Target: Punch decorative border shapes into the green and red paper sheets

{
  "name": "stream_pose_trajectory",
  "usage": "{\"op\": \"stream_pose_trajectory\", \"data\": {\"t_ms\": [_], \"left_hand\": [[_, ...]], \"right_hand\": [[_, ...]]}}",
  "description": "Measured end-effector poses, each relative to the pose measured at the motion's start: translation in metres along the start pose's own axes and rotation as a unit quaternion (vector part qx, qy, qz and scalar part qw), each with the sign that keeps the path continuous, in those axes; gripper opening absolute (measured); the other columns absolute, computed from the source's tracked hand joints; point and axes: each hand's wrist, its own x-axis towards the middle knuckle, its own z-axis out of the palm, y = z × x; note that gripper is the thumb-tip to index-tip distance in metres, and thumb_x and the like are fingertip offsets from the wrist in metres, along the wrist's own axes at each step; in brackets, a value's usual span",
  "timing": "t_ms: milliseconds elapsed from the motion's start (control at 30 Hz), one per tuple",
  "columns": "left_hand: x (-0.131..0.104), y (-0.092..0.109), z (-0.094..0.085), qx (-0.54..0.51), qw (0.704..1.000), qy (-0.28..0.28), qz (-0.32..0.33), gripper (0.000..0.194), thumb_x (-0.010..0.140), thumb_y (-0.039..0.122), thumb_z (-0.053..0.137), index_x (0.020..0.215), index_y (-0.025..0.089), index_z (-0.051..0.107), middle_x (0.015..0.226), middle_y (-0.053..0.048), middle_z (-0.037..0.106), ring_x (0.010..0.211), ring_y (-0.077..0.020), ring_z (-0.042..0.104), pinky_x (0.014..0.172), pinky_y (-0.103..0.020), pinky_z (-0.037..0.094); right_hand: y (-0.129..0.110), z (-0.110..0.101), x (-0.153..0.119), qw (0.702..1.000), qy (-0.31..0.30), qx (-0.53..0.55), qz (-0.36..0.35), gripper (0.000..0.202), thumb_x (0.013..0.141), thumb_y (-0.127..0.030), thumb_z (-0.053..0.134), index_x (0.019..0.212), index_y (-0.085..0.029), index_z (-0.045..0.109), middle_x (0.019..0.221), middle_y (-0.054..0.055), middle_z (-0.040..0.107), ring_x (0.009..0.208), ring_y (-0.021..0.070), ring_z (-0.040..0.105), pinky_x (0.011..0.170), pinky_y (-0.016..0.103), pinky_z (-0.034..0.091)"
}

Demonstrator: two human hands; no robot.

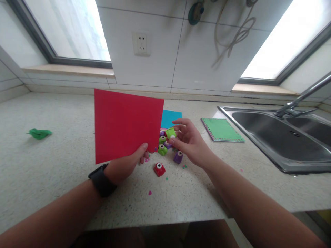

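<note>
A red sheet point(126, 125) stands tilted up in my left hand point(131, 158), which pinches its lower right part; the fingers behind it are mostly hidden. My right hand point(190, 139) has its thumb and fingers around a light green craft punch point(170, 133), right of the sheet's edge. Below and beside that punch, more small punches lie grouped, among them a green one point(162, 150) and a purple one point(178, 157). Nearer the front, a red punch point(159, 169) with a white button rests on the counter.
Behind the punches lies a blue sheet point(172, 118). A stack of green sheets point(222, 130) is beside the steel sink point(274, 137) at right. Crumpled green material point(39, 133) sits at far left. Small paper cutouts dot the speckled counter point(124, 206).
</note>
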Motion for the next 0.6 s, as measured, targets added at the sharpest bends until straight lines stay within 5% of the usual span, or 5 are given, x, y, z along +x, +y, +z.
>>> {"op": "stream_pose_trajectory", "data": {"t_ms": [267,600], "left_hand": [[0.001,-0.009,0.011,-0.012,0.999,0.041,0.006,0.05,0.089,0.056,0.047,0.053,0.024,0.06,0.05,-0.001,0.055,0.052,-0.0176,0.055,0.062,-0.033,0.049],[-0.001,-0.005,0.01,-0.004,0.998,0.041,0.044,0.052,0.094,0.051,0.043,0.053,0.024,0.06,0.052,-0.002,0.056,0.054,-0.0179,0.053,0.066,-0.035,0.046]], "right_hand": [[-0.006,0.006,-0.007,0.995,-0.007,-0.068,-0.076,0.037,0.08,-0.027,0.081,0.106,-0.025,0.055,0.097,0.001,0.06,0.089,0.0173,0.06,0.08,0.034,0.051],[-0.007,0.009,-0.012,0.98,-0.023,-0.127,-0.151,0.035,0.083,-0.031,0.08,0.107,-0.026,0.055,0.104,0.004,0.057,0.095,0.0196,0.059,0.08,0.035,0.052]]}}
